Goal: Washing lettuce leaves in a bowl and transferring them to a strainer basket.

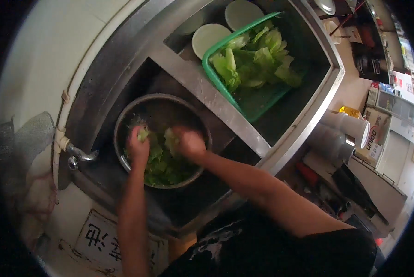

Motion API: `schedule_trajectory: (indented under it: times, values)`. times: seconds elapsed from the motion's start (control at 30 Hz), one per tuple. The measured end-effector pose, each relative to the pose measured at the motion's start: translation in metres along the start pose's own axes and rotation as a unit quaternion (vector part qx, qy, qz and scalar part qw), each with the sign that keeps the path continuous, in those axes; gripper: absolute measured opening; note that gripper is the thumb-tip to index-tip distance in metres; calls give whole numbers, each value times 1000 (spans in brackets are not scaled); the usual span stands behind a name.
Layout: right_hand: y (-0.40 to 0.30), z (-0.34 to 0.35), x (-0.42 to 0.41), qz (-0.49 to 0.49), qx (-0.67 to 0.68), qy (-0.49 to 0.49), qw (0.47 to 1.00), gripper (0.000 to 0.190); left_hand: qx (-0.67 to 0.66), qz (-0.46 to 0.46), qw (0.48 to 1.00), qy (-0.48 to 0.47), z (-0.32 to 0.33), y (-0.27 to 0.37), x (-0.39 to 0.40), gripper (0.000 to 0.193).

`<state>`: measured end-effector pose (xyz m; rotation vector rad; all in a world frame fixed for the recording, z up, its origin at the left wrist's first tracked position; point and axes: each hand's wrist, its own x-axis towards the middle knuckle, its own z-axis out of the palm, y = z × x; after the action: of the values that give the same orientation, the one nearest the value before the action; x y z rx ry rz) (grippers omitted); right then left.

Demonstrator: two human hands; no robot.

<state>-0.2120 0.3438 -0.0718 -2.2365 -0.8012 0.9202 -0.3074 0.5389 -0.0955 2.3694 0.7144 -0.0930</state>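
A round metal basin (162,97) stands in the near bay of a stainless steel sink. Green lettuce leaves (165,169) lie in it, apparently in water. My left hand (138,140), inside the basin's left side, is closed around a pale green lettuce piece (143,134). On the right side of the basin my right hand (193,142) is blurred by motion. Another lettuce leaf (171,140) is at its fingers, seemingly gripped. In the other bay sits a green plastic basket (224,90) holding several loose lettuce leaves (262,57).
A steel divider (210,98) separates the two sink bays. Two pale round containers (210,39) stand behind the basket. A metal tap (84,154) juts from the wall pipe at left. Right of the sink are a white bucket (357,126) and a cardboard box (374,138).
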Motion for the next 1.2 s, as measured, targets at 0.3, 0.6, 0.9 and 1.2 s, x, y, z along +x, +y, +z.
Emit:
schedule_trajectory:
  times: [0.3, 0.6, 0.9, 1.2]
  values:
    - [-36, -61, -42, -208, 65, 122, 968, 59, -53, 70, 974, 208, -45, 101, -53, 32]
    - [-23, -248, -94, -45, 240, 317, 916, 50, -258, 191, 947, 5, -102, 337, 32, 72]
    - [239, -290, -19, 283, -143, 352, 881, 94, -218, 63, 949, 219, -23, 270, 14, 57]
    - [197, -230, -7, 261, -125, 229, 929, 83, -109, -251, 950, 152, 74, 98, -57, 59]
